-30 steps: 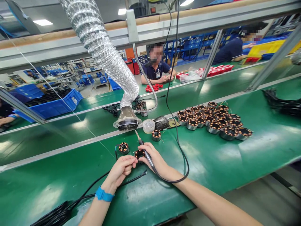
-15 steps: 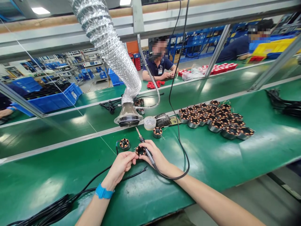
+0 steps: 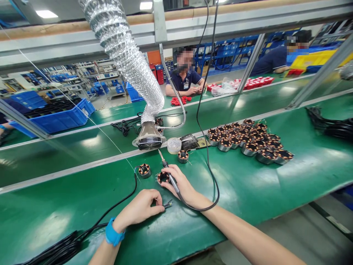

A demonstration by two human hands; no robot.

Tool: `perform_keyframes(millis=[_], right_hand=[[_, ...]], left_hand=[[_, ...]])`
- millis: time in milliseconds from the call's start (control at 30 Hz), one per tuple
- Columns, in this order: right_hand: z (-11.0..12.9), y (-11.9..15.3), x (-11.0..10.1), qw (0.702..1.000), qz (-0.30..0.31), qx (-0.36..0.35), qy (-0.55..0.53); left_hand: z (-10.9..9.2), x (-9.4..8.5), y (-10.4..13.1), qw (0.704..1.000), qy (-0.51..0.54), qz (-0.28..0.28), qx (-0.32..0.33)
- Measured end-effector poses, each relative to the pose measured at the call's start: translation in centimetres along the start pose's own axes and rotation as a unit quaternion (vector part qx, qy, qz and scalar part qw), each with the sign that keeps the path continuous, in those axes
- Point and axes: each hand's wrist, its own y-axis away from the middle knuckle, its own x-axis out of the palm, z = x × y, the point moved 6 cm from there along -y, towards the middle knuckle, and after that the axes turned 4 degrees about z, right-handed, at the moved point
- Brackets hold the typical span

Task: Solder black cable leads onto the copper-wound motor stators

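My right hand [image 3: 182, 186] is closed around a soldering iron [image 3: 173, 181], its tip pointing up and away, and its fingers also grip a copper-wound stator ring [image 3: 162, 178]. Lower left of it, my left hand [image 3: 143, 208], with a blue wristband, has its thumb and fingers closing at the stripped end of a black cable [image 3: 167, 204]; whether they touch it is hard to tell. A second stator [image 3: 144, 170] with a black cable attached sits on the green bench [image 3: 82, 200]. Another stator [image 3: 183, 156] stands beyond my right hand.
A fume extractor hood [image 3: 149, 138] hangs ahead, beside a round white container [image 3: 174, 145]. Many stators [image 3: 250, 148] are grouped at the right. Black cable bundles lie at lower left [image 3: 55, 250] and far right [image 3: 331, 125]. A person [image 3: 184, 79] sits across the bench.
My left hand has left the stator and moved down to the cable end. My right hand still holds the iron and the stator. The view has shifted slightly.
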Motion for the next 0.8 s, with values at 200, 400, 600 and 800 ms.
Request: perform_keyframes(millis=[200, 400, 600, 800], right_hand=[[1.8, 0.1, -1.5, 0.996, -0.084, -0.023, -0.020], [3.5, 0.4, -1.3, 0.995, -0.063, -0.031, -0.069], [3.4, 0.4, 0.0, 0.992, -0.047, -0.032, -0.111], [3.5, 0.5, 1.0, 0.990, -0.013, -0.028, -0.139]], left_hand=[[0.8, -2.4, 0.7, 0.991, 0.118, -0.051, -0.027], [1.0, -2.5, 0.4, 0.982, 0.158, -0.102, -0.010], [0.5, -2.4, 0.2, 0.973, 0.190, -0.131, 0.000], [0.3, -2.3, 0.2, 0.971, 0.189, -0.144, 0.006]])
